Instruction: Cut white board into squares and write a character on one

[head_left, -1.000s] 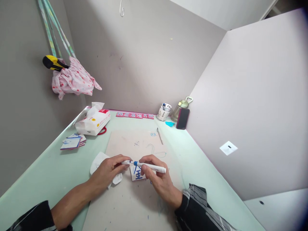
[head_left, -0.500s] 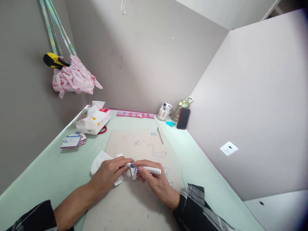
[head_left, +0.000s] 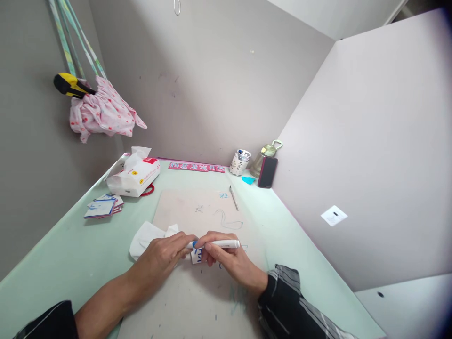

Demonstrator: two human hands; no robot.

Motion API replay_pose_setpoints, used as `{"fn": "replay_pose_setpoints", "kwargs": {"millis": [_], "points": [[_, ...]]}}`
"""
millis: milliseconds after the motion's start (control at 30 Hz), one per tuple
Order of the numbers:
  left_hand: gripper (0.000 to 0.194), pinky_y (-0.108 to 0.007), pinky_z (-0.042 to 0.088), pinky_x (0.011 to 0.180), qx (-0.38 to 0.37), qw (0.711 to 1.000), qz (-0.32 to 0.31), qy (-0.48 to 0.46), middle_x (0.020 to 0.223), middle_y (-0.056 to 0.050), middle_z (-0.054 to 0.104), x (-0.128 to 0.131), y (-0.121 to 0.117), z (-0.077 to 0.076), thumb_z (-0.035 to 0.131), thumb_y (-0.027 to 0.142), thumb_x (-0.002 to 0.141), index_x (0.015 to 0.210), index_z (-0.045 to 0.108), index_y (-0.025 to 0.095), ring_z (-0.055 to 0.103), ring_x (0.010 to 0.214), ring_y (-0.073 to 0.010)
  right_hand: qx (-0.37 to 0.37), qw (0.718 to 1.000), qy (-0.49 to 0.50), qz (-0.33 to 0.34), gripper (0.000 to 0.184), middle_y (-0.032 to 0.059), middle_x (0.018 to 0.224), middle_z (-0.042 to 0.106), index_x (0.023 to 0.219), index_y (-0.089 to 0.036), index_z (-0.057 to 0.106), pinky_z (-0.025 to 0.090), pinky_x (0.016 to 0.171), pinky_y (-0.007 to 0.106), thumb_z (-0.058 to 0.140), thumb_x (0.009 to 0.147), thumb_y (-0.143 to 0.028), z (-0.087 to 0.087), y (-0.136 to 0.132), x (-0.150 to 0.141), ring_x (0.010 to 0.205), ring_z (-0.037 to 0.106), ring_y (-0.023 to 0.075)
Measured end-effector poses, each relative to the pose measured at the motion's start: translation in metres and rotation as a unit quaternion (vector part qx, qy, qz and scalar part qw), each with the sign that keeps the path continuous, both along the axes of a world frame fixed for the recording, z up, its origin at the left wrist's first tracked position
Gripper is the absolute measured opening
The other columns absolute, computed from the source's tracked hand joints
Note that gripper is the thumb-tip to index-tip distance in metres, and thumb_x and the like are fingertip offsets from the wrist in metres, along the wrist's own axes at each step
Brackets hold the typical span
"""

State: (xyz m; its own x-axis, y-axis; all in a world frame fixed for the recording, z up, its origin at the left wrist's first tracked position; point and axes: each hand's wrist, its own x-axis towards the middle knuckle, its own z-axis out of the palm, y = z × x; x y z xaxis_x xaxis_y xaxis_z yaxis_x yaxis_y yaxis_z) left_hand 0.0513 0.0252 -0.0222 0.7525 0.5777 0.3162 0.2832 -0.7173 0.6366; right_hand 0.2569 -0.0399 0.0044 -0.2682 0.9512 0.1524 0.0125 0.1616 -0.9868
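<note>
A white marker with a blue band (head_left: pixel 226 244) lies nearly level between my hands, above the drawing board (head_left: pixel 183 301). My right hand (head_left: pixel 226 256) is closed around its barrel. At the marker's left end, the fingertips of my left hand (head_left: pixel 165 254) pinch the white cap beside the blue band. Below the marker is a small white card (head_left: pixel 196 257) with blue strokes, partly hidden by my right fingers. A crumpled white tissue (head_left: pixel 144 238) lies against my left hand, partly under it.
On the left are a tissue pack (head_left: pixel 136 176), red-handled scissors (head_left: pixel 148 189) and stacked cards (head_left: pixel 102 207). Toward the back are a row of pink-edged cards (head_left: pixel 196 167), a pen cup (head_left: pixel 240 162), a bottle (head_left: pixel 259 162) and a phone (head_left: pixel 267 172). A craft knife-like pen (head_left: pixel 234 197) lies on the board.
The marker has turned slightly toward level, and my right hand has shifted a little to the right. More blue strokes show on the card. The whole view has shifted slightly.
</note>
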Motion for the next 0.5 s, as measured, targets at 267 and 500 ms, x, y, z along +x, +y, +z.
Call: {"fn": "replay_pose_setpoints", "kwargs": {"millis": [267,500], "points": [[0.036,-0.029,0.051,0.089,-0.076,0.985,0.156,-0.02,0.118,-0.001,0.065,-0.011,0.007,0.016,0.051,0.043,0.096,0.13,0.055,0.033,0.064,0.105,-0.0205,0.101,0.952,-0.102,-0.271,0.023,-0.0035,0.058,0.054,0.084,-0.018,0.062,0.04,0.048,0.023,0.065,0.086,-0.041,0.028,0.058,0.057,0.05,0.046,0.011],[0.03,-0.026,0.05,0.091,-0.103,0.976,0.19,-0.014,0.122,0.0,0.063,-0.016,0.016,0.011,0.047,0.043,0.097,0.122,0.058,0.032,0.062,0.11,-0.0192,0.147,0.822,-0.276,-0.477,0.034,0.0076,0.084,0.067,0.092,-0.014,0.061,0.049,0.069,0.029,0.042,0.096,-0.04,0.075,0.17,0.158,0.07,0.06,0.0157]]}}
